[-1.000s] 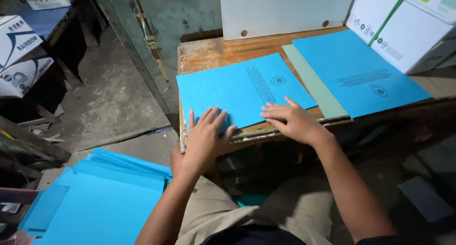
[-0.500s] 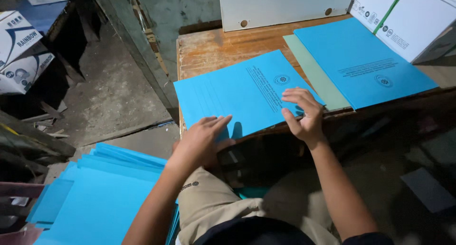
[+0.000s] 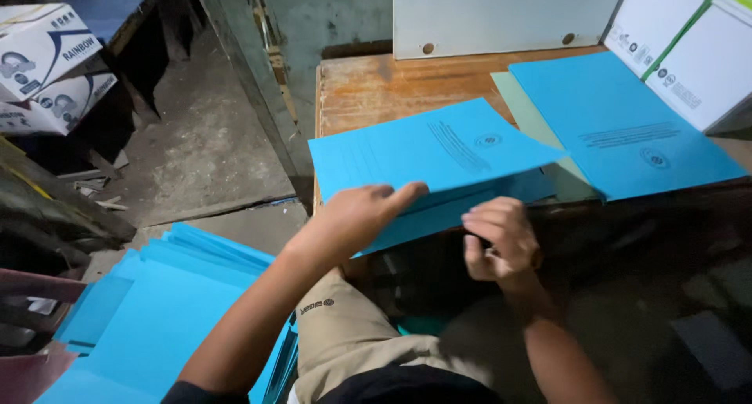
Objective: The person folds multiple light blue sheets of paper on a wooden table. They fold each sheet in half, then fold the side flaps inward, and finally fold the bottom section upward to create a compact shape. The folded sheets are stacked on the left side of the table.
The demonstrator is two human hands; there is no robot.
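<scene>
left hand (image 3: 356,216) pinches the top blue sheet (image 3: 427,149) at its 7 o'clock corner on the wooden table (image 3: 368,86), right hand (image 3: 497,239) half-curled, empty; loose grip could drag extra sheets off the edge

Dim scene, lit from above the far right; near right falls into deep shadow; slight motion blur throughout.

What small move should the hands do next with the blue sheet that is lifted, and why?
Probably carry the top blue sheet leftward and down onto the blue pile beside the knee. The left hand already grips its near edge and has it raised clear of the stack on the wooden table, while the right hand is at the edge of the sheets beneath.
</scene>
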